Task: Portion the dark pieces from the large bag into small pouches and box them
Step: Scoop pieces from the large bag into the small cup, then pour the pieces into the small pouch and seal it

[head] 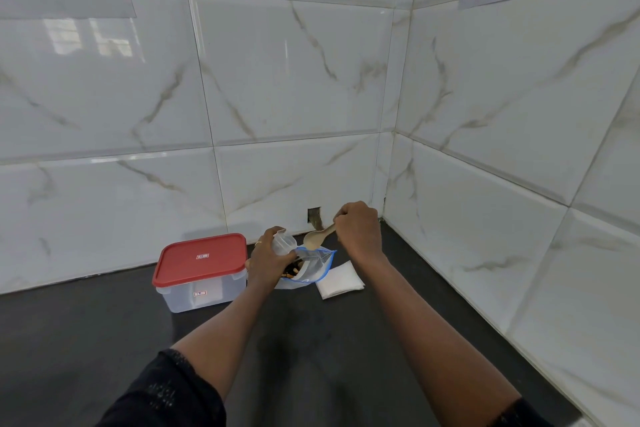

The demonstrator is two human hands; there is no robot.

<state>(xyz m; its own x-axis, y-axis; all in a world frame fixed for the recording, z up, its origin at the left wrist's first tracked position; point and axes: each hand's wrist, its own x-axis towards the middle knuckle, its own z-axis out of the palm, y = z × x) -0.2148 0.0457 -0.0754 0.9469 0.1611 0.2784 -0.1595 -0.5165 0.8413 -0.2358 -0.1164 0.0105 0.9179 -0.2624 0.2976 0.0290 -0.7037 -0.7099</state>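
Over the open large bag (320,265) at the worktop's (104,340) back — wooden spoon (316,239) pinched in the right hand's (358,230) curled fingers, long axis slanting down-left, bowl just beside the small pouch (283,243) gripped by the left hand (268,265); dark pieces (291,272) just below the bowl — inside the bag.

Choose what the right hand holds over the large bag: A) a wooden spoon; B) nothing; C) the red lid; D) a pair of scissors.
A: the right hand grips a wooden spoon by its handle above the open large bag, while the left hand holds a small clear pouch beside it.
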